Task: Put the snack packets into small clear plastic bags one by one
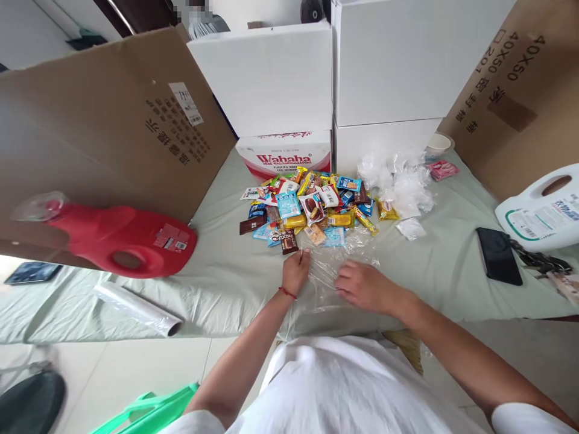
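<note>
A clear plastic bag (pixel 323 295) lies near the front edge of the cloth-covered table, stretched between my hands. My left hand (pixel 296 271), with a red string on its wrist, is closed on the bag's left side. Curled fingers of my right hand (pixel 362 284) grip the bag's right part. Just beyond them is a heap of small wrapped snacks (pixel 312 208) in many colours. To the right of the heap sits a pile of crumpled clear plastic bags (pixel 398 178).
White boxes (pixel 271 78) stand behind the snacks, flanked by cardboard panels (pixel 104 132). A red detergent jug (pixel 131 241) and a plastic roll (pixel 140 307) lie left. A phone (pixel 499 255), keys (pixel 540 258) and a white jug (pixel 545 211) are right.
</note>
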Motion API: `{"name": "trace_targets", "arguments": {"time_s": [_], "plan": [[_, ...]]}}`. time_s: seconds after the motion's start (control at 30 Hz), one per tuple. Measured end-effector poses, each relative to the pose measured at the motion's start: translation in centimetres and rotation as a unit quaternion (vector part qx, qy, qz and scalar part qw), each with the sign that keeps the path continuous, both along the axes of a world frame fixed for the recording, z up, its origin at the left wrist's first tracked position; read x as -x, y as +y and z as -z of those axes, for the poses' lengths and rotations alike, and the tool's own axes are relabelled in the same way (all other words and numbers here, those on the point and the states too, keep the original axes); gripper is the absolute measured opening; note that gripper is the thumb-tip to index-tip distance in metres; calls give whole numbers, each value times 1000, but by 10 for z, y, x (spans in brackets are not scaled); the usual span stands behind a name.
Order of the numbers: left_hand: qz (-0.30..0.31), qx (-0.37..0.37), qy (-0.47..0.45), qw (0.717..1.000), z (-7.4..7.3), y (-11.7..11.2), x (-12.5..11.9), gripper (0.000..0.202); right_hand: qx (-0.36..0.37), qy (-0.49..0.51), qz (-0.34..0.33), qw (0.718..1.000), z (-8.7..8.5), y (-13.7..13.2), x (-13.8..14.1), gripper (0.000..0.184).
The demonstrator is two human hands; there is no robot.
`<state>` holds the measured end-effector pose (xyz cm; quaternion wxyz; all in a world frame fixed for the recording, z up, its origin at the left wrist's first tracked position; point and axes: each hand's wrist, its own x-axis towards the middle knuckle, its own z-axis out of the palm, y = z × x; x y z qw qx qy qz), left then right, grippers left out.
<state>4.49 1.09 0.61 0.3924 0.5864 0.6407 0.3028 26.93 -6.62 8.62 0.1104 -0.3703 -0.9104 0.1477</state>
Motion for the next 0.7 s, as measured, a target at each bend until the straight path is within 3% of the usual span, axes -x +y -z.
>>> {"name": "trace_targets", "arguments": {"time_s": [0.1,0.23,0.37,0.47,0.53,0.6,0.67,0.7], "plan": [[-9,23,-47,999,0,4,2,42,21,-74,-60,995,37,7,31,20],[-73,82,-138,984,-4,18,14,34,23,-38,-37,998,71,-6,43,32],[-134,127,-243,952,-25,18,29,33,56,-44,-23,997,74,-14,48,61],[-151,103,-323,929,-45,-4,26,33,91,-73,-7,993,68,-9,55,69],[-115,58,-378,917,-51,-22,14,28,106,-77,-3,991,64,-3,60,70],[-21,24,-364,931,-46,-33,-3,16,114,-73,-3,991,59,0,63,64],[87,-1,-239,967,-32,-32,-19,4,126,-74,-12,989,55,-1,63,54],[128,-22,-157,979,-24,-27,-26,10,130,-72,-19,989,55,-4,63,51]]}}
